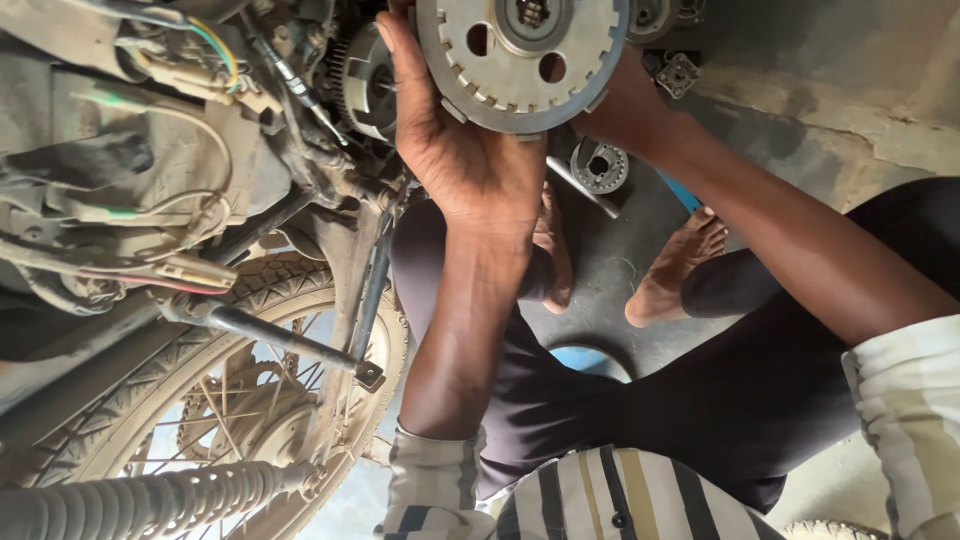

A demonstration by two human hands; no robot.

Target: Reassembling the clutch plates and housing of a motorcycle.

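Observation:
A round grey metal clutch drum [520,62] with notched rim and round holes is held up at the top of the view. My left hand [455,140] cups its lower left edge, palm toward the camera. My right hand [625,105] grips it from behind on the right, mostly hidden by the drum. Just left of the drum sits the motorcycle engine [365,85] with a toothed gear showing.
A dusty motorcycle fills the left: wiring [190,60], a spoked rear wheel [250,400], a footpeg bar [290,345], a shock spring [140,500]. Loose metal parts [600,165] lie on the concrete floor near my bare feet [680,265].

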